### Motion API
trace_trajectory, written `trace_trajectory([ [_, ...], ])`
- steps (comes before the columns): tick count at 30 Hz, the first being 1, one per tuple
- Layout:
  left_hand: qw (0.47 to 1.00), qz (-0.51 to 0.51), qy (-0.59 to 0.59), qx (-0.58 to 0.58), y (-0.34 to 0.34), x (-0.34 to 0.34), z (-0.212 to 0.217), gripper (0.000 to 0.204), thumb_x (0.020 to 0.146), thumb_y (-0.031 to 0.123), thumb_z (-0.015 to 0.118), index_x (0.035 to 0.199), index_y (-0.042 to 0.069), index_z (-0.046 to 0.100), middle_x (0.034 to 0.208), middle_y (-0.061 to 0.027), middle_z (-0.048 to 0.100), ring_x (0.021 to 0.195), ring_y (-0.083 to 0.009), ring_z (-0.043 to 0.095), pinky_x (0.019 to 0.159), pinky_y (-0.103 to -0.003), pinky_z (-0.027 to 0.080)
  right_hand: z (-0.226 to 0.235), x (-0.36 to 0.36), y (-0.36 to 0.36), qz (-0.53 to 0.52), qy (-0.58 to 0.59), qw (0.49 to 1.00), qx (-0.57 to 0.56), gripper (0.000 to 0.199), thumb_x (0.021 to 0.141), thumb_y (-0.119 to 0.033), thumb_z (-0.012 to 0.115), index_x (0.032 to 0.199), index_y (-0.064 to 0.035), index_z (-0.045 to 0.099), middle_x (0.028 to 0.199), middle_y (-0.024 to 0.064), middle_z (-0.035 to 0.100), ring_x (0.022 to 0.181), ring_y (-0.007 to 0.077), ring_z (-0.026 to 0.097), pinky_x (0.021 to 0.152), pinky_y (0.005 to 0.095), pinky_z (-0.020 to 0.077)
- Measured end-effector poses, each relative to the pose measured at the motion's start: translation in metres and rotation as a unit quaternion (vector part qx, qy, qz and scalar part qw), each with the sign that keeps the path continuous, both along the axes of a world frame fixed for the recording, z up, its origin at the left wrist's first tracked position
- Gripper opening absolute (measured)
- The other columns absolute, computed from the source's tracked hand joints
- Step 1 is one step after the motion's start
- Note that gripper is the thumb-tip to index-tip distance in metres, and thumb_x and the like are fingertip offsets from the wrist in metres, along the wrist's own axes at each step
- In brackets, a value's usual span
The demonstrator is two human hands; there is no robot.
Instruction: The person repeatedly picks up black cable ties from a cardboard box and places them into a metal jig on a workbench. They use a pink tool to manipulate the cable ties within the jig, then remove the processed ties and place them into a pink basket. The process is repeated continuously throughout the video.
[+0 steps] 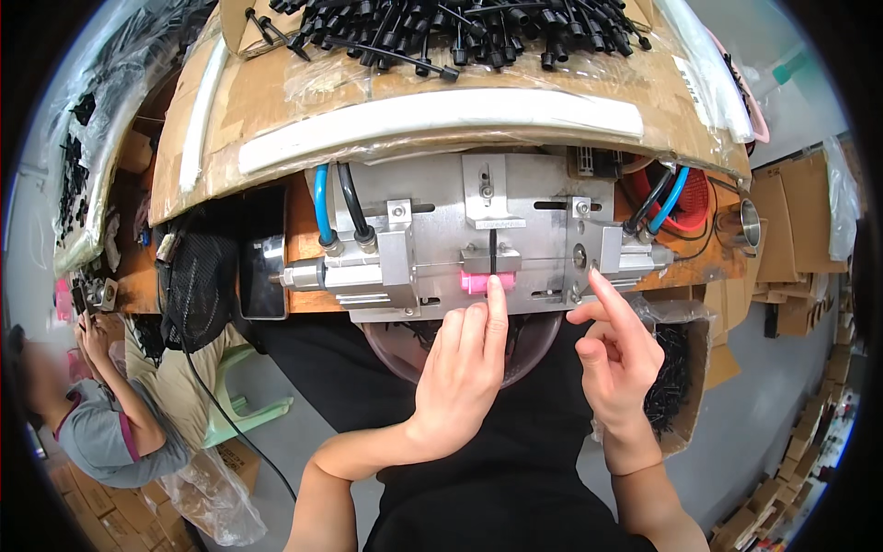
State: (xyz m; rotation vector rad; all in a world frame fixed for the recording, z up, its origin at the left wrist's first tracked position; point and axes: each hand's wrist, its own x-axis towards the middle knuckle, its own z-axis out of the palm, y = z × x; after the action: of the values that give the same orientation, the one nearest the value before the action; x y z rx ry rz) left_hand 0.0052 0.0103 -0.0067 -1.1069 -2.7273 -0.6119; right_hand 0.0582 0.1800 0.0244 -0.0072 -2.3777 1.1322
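Note:
My left hand (pixel 462 373) reaches up to the metal fixture (pixel 543 198), its index finger stretched out and the other fingers bent. That fingertip touches the lower end of a thin black rod (pixel 493 247), which lies upright in the picture across a small metal block. A bright pink piece (pixel 475 281) sits under the fingertip at the block's near edge. My left thumb is hidden. My right hand (pixel 622 359) hovers empty at the fixture's near right, with index finger raised and thumb apart. Its index fingertip is close to the right cylinder block (pixel 605 253); contact cannot be told.
Many black plastic parts (pixel 414 37) are heaped on cardboard above the fixture. Blue and black hoses (pixel 321 202) run to both cylinders. A clear bowl (pixel 391 348) sits below the bench edge, and a box of black parts (pixel 676 368) stands right. Another person (pixel 120 423) sits left.

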Motion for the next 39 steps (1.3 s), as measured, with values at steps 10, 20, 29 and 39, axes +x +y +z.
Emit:
trace_trajectory([
  [10, 0.986, 0.022, 0.121, 0.115, 0.009, -0.099, 0.082, 0.052, 0.08, 0.009, 0.073, 0.129, 0.001, 0.056, 0.099, -0.0138, 0.055, 0.093, -0.0315, 0.053, 0.083, -0.043, 0.044, 0.06, -0.104, 0.036, 0.001, 0.224, 0.941, 0.254, 0.032, 0.077, 0.01, 0.066, 0.108, -0.0012, 0.068, 0.084, 0.0108, 0.066, 0.069, 0.0249, 0.065, 0.059, 0.0322, 0.052],
  [20, 0.985, -0.015, -0.013, 0.169, -0.028, -0.16, 0.109, 0.016, 0.08, 0.006, 0.072, 0.094, 0.002, 0.065, 0.08, -0.0064, 0.052, 0.07, -0.0163, 0.049, 0.066, -0.029, 0.043, 0.12, -0.203, 0.062, 0.084, 0.114, 0.905, 0.402, 0.009, 0.076, -0.004, 0.071, 0.084, -0.0012, 0.067, 0.093, 0.0125, 0.058, 0.094, 0.0289, 0.058, 0.08, 0.0367, 0.0464],
  [29, 0.988, -0.008, 0.09, 0.128, -0.032, -0.018, 0.023, 0.063, 0.071, -0.006, 0.067, 0.133, -0.007, 0.053, 0.09, -0.009, 0.057, 0.078, -0.0213, 0.054, 0.073, -0.032, 0.048, 0.111, -0.156, 0.06, -0.067, 0.163, 0.979, 0.107, 0.017, 0.082, -0.001, 0.068, 0.098, 0.0036, 0.069, 0.082, 0.008, 0.069, 0.071, 0.0128, 0.061, 0.067, 0.0267, 0.0491],
  [39, 1.0, 0.016, 0.015, 0.013, -0.001, -0.003, -0.011, 0.068, 0.08, 0.001, 0.07, 0.142, -0.004, 0.043, 0.098, -0.0093, 0.052, 0.087, -0.0234, 0.052, 0.079, -0.036, 0.046, 0.105, -0.108, 0.14, 0.013, 0.124, 0.987, -0.104, 0.033, 0.098, -0.013, 0.06, 0.125, 0.005, 0.06, 0.109, 0.0068, 0.068, 0.093, 0.0086, 0.058, 0.088, 0.0226, 0.0443],
])
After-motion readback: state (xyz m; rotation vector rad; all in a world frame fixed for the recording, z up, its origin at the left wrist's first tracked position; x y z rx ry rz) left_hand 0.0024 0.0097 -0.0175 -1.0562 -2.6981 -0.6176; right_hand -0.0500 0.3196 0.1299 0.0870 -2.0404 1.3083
